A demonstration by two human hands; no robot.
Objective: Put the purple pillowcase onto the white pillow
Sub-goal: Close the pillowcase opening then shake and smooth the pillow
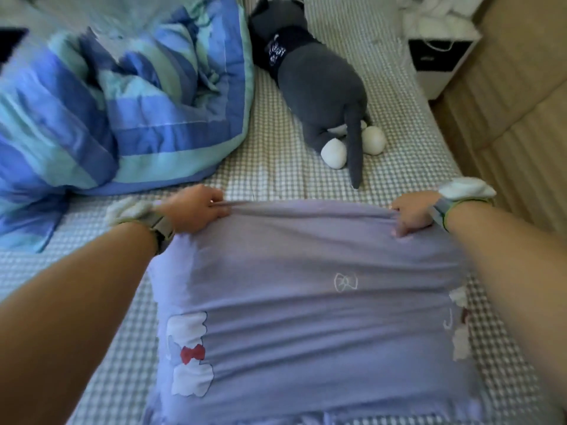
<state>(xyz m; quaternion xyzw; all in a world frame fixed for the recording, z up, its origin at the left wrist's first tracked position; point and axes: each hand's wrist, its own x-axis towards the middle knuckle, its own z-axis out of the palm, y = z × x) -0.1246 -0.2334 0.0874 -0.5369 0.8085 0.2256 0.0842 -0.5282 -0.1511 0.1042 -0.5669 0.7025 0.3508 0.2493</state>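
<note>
Two hands work one pillowcase point(306, 317), lying at the bed's point(276, 167) near edge, soft, light, bulging as if filled; pillow itself hidden. Best held at far corners. Left hand point(196, 210) and right hand point(412, 213) each pinch a far corner, fingers closed on cloth. Beyond: plush cat point(319, 78), quilt point(122, 96).

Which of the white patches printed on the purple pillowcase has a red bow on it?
The large white patch near the person's left arm on the purple pillowcase; those at the right edge show no such bow.
</note>
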